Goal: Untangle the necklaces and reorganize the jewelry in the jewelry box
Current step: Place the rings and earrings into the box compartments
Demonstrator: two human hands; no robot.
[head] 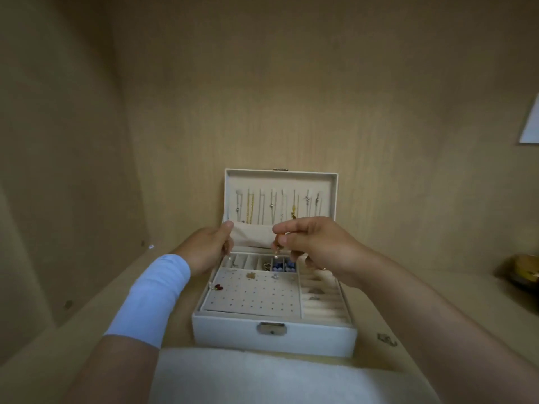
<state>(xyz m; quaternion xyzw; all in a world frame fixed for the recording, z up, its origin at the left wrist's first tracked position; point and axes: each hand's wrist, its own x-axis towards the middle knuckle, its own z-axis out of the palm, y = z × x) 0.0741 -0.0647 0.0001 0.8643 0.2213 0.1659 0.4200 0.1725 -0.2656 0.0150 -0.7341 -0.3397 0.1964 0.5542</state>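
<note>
The white jewelry box point(274, 339) sits open on the table, with necklaces point(250, 208) hanging in its lid, the right hand point(318, 249) pinching a small dangly piece point(276, 253) above it, and the left hand point(205, 249) gripping the lid's cloth pocket point(253, 236).

The left hand point(208, 249) is bare. Just behind its wrist starts a sleeve point(154, 298), a snug tube of smooth, pale blue-white cloth with no print or seam that shows. A faint crease crosses it near the wrist end. Its far hem curves round the wrist, its near hem cuts straight across mid-forearm, and the arm behind that is uncovered. The right hand point(318, 246) and its forearm are bare. A tiny gold glint point(323, 268) sits at one right finger; whether it is a ring cannot be told.
</note>
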